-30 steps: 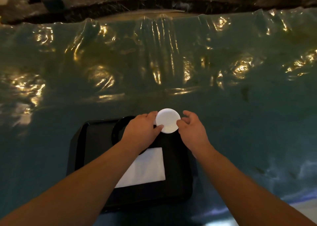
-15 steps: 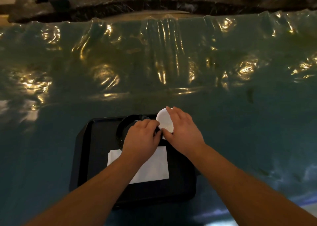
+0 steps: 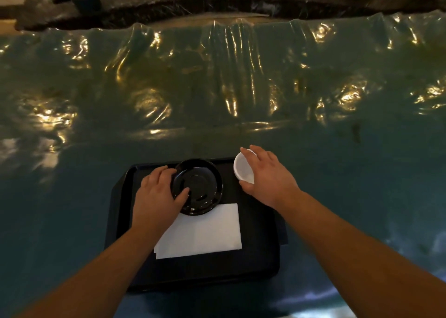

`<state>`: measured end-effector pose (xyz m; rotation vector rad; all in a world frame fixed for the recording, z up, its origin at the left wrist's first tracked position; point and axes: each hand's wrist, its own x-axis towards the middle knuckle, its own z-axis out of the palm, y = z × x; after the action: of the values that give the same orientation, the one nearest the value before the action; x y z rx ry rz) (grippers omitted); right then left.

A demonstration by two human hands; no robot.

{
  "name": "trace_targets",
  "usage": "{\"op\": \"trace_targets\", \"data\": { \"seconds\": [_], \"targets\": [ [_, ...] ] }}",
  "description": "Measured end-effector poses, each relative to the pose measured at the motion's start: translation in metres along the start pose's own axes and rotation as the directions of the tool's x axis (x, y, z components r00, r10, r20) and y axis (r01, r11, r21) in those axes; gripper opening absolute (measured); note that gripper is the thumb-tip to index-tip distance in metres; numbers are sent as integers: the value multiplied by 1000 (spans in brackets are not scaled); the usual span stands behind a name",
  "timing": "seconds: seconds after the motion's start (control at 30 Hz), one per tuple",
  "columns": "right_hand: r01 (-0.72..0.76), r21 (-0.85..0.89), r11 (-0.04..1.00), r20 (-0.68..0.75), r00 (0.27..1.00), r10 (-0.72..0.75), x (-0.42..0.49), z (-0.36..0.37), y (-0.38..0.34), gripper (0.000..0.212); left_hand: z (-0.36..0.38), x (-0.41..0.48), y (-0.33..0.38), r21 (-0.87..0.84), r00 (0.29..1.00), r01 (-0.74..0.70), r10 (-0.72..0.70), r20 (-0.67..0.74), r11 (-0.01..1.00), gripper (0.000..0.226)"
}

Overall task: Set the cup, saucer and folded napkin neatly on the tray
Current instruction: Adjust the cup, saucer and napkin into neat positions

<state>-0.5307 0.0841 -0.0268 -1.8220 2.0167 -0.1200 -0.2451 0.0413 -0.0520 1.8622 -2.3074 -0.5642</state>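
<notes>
A black tray (image 3: 260, 257) lies on the near part of the table. On its far half sits a glossy black saucer (image 3: 202, 185), and my left hand (image 3: 156, 197) grips its left rim, thumb on the inside. A white folded napkin (image 3: 205, 233) lies flat on the tray, its far edge tucked under the saucer. My right hand (image 3: 270, 177) holds a small white cup (image 3: 242, 169) tilted on its side over the tray's far right corner, mouth facing left.
A wrinkled, glossy teal plastic cover (image 3: 217, 88) spreads over the whole table, catching yellow light. Dark furniture (image 3: 169, 1) runs along the far edge. A pale patch (image 3: 313, 303) shows at the near right.
My hands have separated. The right hand carried the cup rightward off the saucer and tipped it; the left hand moved left onto the saucer's rim, leaving the saucer uncovered.
</notes>
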Motion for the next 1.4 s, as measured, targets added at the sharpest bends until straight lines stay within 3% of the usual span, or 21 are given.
{"op": "trace_targets", "data": {
  "seconds": [0.1, 0.2, 0.3, 0.43, 0.63, 0.9, 1.03, 1.2, 1.3, 1.4],
  "targets": [
    [20, -26, 999, -25, 999, -21, -6, 0, -9, 92, -4, -7, -10, -57, 1000, 26, -25, 17, 998, 66],
    [239, 9, 971, -110, 965, -236, -20, 15, -40, 76, -5, -15, -25, -73, 997, -7, 13, 76, 997, 73],
    [370, -11, 929, 10, 929, -370, -31, 49, -68, 64, -2, -24, -38, -68, 989, -41, 50, 143, 997, 77],
    [317, -72, 946, 149, 941, -304, -33, 76, -70, 58, 1, -23, -47, 23, 976, -150, 144, 166, 988, 79],
    [324, -135, 936, 133, 942, -307, -31, 80, -57, 51, 10, -14, -44, 93, 960, -217, 195, 202, 972, 83],
    [251, -203, 946, 103, 967, -235, -43, 79, -48, 56, 21, -8, -29, 94, 942, -234, 202, 268, 968, 85],
    [236, -203, 950, 63, 972, -228, -48, 82, -51, 56, 20, -14, -28, 43, 951, -219, 203, 233, 975, 85],
    [365, -88, 927, 44, 931, -362, -73, 86, -49, 49, 17, -43, -46, 18, 951, -307, 306, 46, 951, 64],
    [439, -113, 892, 77, 899, -432, -88, 94, -46, 48, 25, -70, -66, 70, 914, -401, 394, 94, 913, 52],
    [479, -151, 865, 78, 878, -473, -96, 99, -45, 50, 37, -83, -80, 92, 911, -402, 388, 139, 911, 49]
  ]
}}
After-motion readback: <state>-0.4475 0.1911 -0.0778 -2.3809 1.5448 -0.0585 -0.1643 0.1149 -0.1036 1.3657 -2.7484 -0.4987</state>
